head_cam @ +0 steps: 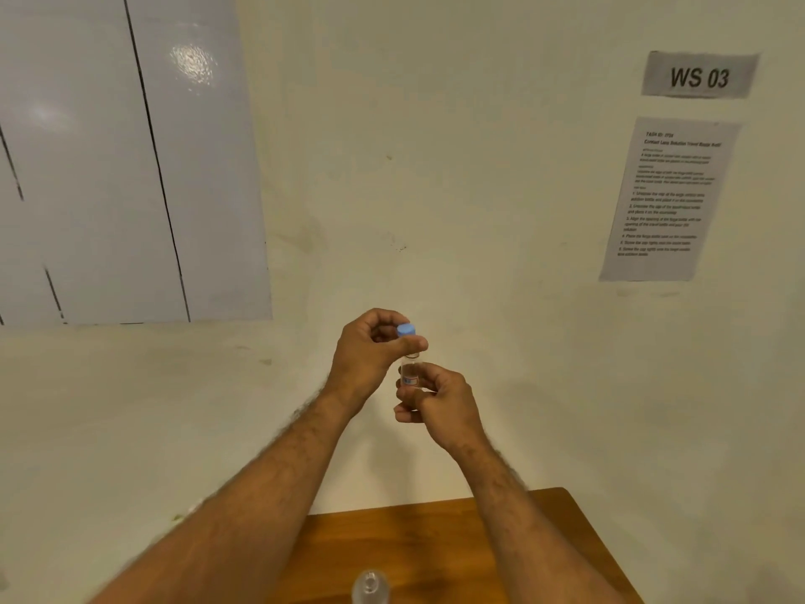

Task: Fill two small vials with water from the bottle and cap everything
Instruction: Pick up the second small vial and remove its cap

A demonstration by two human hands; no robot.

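I hold a small clear vial (410, 371) upright in the air in front of the wall. My right hand (440, 401) grips its lower part. My left hand (370, 355) pinches the blue cap (406, 330) on top of the vial between thumb and fingers. A small label shows on the vial's body. At the bottom edge of the view, the open clear mouth of the water bottle (370, 586) stands on the wooden table (435, 538). A second vial is not in sight.
The table's far edge meets a cream wall. A "WS 03" sign (699, 76) and a printed instruction sheet (668, 198) hang on the wall at right. A grey panel (122, 159) covers the upper left.
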